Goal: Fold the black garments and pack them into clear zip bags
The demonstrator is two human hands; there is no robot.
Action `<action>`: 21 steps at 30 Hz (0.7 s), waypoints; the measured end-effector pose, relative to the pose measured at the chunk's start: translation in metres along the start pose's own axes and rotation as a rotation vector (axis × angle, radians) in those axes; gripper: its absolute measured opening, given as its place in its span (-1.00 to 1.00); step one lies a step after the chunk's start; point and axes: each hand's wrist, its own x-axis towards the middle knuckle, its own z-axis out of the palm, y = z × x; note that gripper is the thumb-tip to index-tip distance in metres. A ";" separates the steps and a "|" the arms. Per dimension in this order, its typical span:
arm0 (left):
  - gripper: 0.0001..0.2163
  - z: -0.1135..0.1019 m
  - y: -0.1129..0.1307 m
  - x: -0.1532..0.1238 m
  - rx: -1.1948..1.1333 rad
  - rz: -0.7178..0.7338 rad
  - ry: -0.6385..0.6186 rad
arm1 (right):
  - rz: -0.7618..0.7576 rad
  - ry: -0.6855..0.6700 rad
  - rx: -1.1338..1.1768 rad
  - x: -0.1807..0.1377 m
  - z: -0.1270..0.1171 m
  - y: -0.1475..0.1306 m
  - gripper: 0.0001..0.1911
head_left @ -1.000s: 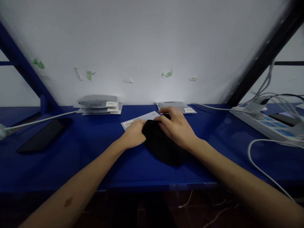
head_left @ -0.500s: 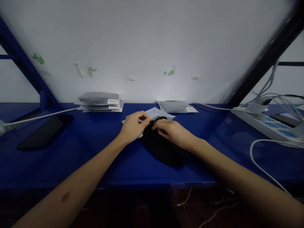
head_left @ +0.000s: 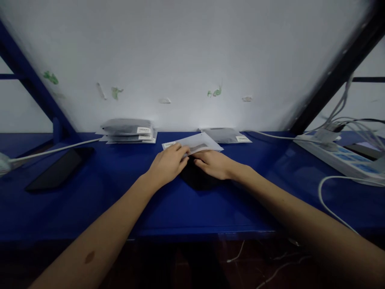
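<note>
A frosted plastic bag [head_left: 207,139] with a white label lies on the blue table, its mouth toward me. My left hand [head_left: 166,166] has its fingers closed on the left side of the bag's mouth. A soft black cloth item [head_left: 199,180], its exact kind unclear, extends from the mouth toward me. On that cloth, my right hand [head_left: 215,163] is closed with its fingertips under the bag's upper layer. The bag hides the far part of the cloth and some of the right fingers.
A stack of filled frosted bags [head_left: 129,127] stands at the back left; another filled bag [head_left: 225,135] lies behind the hands. A black phone-like slab [head_left: 60,168] is on the left. A white power strip [head_left: 339,154] with cables sits on the right.
The black cloth's far end has gone under the bag's upper layer, and less of it shows. My right hand has moved forward with it; my left hand has shifted slightly toward me.
</note>
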 end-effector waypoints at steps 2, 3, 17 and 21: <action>-0.84 0.000 -0.006 0.000 0.021 -0.004 -0.049 | 0.012 0.030 0.004 -0.001 0.002 0.003 -0.57; -0.86 -0.001 -0.008 0.000 0.039 -0.009 -0.071 | 0.028 0.044 0.000 -0.001 0.003 0.005 -0.58; -0.96 -0.015 0.012 -0.002 -0.113 0.113 -0.078 | 0.203 0.271 0.007 -0.006 0.003 0.007 -0.72; -0.92 -0.012 0.002 -0.002 -0.068 0.043 -0.045 | -0.004 0.249 -0.013 -0.020 -0.012 -0.013 -0.74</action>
